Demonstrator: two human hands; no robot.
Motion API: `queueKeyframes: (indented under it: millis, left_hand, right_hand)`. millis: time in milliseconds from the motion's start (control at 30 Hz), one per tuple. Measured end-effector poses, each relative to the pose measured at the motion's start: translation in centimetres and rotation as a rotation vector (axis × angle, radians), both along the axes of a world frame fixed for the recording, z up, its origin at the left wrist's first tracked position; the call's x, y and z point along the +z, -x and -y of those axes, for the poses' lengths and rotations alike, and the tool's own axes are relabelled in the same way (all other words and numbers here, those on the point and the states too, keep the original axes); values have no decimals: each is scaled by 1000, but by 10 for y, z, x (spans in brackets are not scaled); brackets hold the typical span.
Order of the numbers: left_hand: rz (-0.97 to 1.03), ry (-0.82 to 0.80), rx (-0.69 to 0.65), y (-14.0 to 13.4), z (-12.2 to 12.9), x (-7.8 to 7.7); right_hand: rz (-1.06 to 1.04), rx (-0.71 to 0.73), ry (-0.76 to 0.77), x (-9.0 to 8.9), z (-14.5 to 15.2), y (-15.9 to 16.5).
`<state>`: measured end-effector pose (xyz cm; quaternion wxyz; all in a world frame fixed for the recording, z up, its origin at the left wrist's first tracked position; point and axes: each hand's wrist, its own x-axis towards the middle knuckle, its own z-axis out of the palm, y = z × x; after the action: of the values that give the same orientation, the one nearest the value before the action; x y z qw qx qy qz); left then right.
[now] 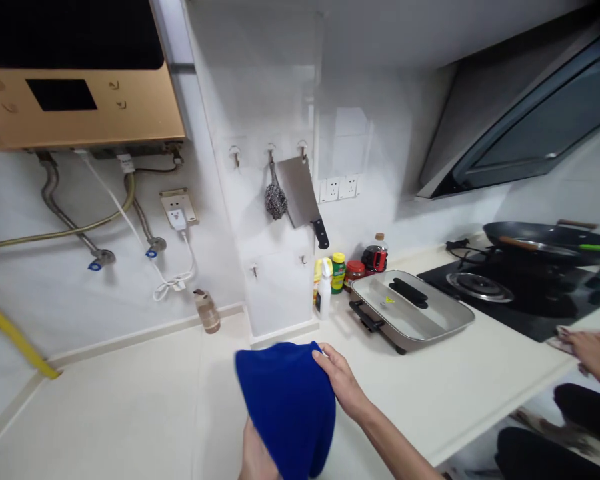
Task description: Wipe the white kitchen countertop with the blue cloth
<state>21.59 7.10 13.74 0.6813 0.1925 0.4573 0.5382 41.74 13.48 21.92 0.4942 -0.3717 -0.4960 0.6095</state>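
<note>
A blue cloth (293, 400) hangs in folds above the white countertop, held up in front of me. My right hand (341, 380) pinches its upper right corner between thumb and fingers. Behind the cloth's lower left side is my left hand (258, 453); the cloth covers its fingers, so their grip is hidden. Beyond the cloth, a white spray bottle (323, 293) and a rectangular electric pan (413, 310) with a glass lid stand on the counter.
A brown bottle (207, 311) stands by the wall. A cleaver (300, 193) and a steel scrubber (275, 200) hang from hooks. At right are a cooktop (480, 287), a wok (545, 243) and another person's hand (597, 353) on a cloth. A water heater (80, 107) hangs upper left.
</note>
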Motion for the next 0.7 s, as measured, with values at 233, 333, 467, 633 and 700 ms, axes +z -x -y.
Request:
queueKeyframes:
  millis: [233, 333, 467, 633, 700]
  left_hand:
    - [11, 100, -157, 28, 8, -3]
    - [-234, 8, -207, 43, 11, 12]
    - [-569, -39, -219, 52, 5, 37]
    - [-790, -115, -253, 63, -19, 61]
    - [-786, -120, -255, 69, -30, 66]
  right_hand:
    - [84, -95, 16, -33, 10, -24]
    - [165, -136, -48, -42, 15, -30]
    - [186, -216, -89, -45, 19, -35]
    - [89, -340, -2, -36, 15, -38]
    - [108, -387, 1, -31, 13, -39]
